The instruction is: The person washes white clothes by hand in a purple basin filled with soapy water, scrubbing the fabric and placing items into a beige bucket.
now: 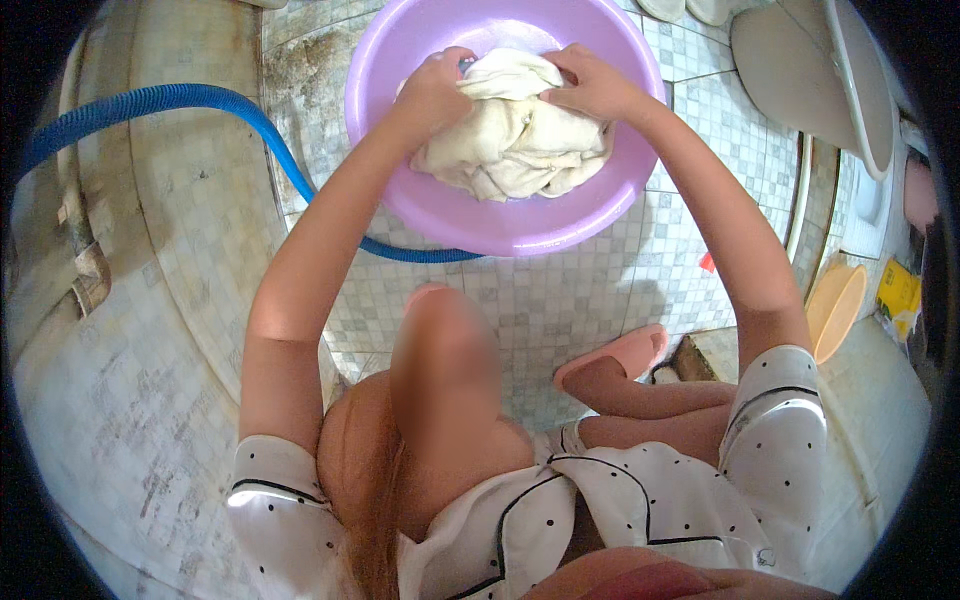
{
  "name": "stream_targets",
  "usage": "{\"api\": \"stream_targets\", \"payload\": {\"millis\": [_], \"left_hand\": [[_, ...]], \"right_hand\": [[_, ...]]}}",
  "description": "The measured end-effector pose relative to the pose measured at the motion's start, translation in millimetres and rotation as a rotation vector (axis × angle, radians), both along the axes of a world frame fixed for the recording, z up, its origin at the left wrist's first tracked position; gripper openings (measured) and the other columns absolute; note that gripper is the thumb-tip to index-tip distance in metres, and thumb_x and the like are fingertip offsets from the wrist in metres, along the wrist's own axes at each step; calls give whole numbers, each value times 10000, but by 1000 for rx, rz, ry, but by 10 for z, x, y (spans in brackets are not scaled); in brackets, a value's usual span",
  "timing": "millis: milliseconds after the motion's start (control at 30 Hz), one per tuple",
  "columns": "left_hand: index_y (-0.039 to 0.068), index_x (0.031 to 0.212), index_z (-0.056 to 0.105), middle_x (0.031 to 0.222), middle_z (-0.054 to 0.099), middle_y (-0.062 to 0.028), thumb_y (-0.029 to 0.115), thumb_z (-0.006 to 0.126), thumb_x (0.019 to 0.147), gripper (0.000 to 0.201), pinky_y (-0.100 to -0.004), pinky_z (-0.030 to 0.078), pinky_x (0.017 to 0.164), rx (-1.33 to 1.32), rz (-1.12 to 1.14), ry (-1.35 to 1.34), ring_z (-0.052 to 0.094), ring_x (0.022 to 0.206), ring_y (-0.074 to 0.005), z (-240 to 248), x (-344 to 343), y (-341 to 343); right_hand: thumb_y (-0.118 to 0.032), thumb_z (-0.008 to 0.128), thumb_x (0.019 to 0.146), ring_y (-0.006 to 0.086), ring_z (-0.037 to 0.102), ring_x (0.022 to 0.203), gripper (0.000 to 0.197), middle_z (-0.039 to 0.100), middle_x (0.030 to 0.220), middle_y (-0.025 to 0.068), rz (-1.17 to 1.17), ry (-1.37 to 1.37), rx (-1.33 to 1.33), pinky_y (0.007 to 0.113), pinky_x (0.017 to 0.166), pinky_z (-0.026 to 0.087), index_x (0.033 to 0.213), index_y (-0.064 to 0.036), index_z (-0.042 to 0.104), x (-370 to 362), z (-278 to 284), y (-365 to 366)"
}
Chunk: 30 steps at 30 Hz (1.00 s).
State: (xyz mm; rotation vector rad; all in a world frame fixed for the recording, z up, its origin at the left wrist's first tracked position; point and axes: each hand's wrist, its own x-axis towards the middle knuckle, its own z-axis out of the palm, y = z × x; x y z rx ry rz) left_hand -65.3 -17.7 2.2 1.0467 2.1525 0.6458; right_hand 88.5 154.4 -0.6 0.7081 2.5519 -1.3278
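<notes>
A wet, cream-white cloth (515, 145) lies bunched up in a wide purple basin (530, 235) on the floor. At the cloth's far left side, my left hand (438, 92) has its fingers curled into the fabric. My right hand (592, 85) grips a fold at the far right, with thumb and fingers closed on it. A raised fold of the cloth runs between the two hands. Some fingertips are hidden in the fabric. What lies beneath the cloth cannot be seen.
A blue corrugated hose (190, 97) curves in from the left and passes behind the basin's near edge. A pale rounded fixture (800, 75) stands at the right. Farther down that side are an orange plastic bowl (836, 312) and a yellow package (898, 298). A pink slipper (640, 350) rests on the tiled floor.
</notes>
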Motion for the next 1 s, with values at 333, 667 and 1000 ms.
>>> {"api": "stream_targets", "payload": {"millis": [333, 667, 1000], "left_hand": [[40, 1067, 552, 919, 607, -80, 201, 710, 700, 432, -287, 469, 739, 104, -39, -401, 592, 841, -167, 785, -102, -236], [50, 913, 580, 814, 585, -7, 380, 528, 882, 335, -213, 438, 642, 349, 279, -754, 536, 713, -62, 955, 115, -372], [30, 887, 618, 832, 585, -48, 391, 459, 910, 395, -243, 463, 693, 359, 294, -1053, 561, 746, -113, 911, 11, -443]], "right_hand": [[-281, 686, 741, 163, 560, 827, 316, 567, 839, 27, -30, 122, -282, 281, 757, 442, 955, -74, 579, 39, 842, 12], [-297, 527, 899, 157, 600, 804, 292, 622, 896, 74, -457, 254, -1147, 285, 733, 488, 972, -18, 569, 51, 1203, -117], [-102, 528, 849, 70, 521, 807, 135, 537, 877, -5, -147, 163, -776, 207, 709, 433, 976, -57, 545, 111, 1075, -24]]}}
